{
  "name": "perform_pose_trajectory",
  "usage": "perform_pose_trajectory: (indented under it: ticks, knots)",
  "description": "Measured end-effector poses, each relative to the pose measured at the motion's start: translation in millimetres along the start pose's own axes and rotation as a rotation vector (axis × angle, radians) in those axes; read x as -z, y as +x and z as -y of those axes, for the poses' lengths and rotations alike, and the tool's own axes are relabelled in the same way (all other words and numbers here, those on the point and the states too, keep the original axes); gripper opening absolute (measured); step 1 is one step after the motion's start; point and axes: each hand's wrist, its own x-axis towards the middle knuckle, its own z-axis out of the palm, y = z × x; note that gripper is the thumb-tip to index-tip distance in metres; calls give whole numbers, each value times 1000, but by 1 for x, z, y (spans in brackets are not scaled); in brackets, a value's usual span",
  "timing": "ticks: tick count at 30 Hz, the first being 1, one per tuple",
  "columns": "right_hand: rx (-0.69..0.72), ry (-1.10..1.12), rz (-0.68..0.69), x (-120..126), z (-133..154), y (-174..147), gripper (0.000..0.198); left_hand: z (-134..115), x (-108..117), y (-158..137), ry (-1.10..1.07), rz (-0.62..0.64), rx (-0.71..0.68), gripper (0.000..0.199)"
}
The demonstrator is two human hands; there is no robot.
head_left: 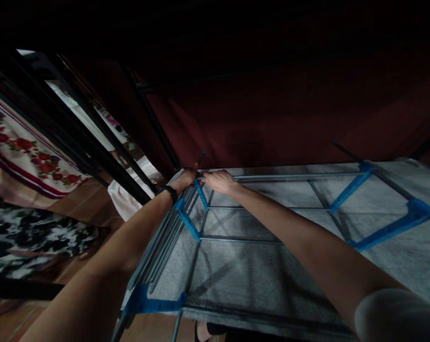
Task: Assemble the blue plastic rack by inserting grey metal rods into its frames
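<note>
A rack of thin grey metal tubes with blue plastic joints lies on a grey surface in front of me. Both hands meet at its far left corner. My left hand, below a dark wristband, is closed around the corner by a blue joint; its fingertips are partly hidden. Right beside it, my right hand has its fingers curled onto the same corner, at the end of the far tube. What lies between the two hands is too dark and small to make out.
Dark bars rise on the left, with a floral cloth hanging beyond them. A person's black-and-white patterned clothing shows at the left. A dark red panel stands behind the rack. Tiled floor lies left.
</note>
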Motion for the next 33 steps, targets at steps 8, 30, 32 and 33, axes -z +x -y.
perform_pose_trajectory:
  ticks: [8, 30, 32, 33]
  knots:
    - [11, -106, -179, 8, -5, -49, 41, -8, 6, -19, -13, 82, -24, 59]
    - [-178, -154, -54, 18, -90, -100, 47, -24, 11, -27, 0, 160, 33, 55]
    - [-198, -137, -46, 20, -88, -101, 47, -19, 9, -20, 10, 134, 32, 54]
    - [-203, -126, -39, 21, -88, -101, 47, -15, 9, -16, 29, 110, 24, 54]
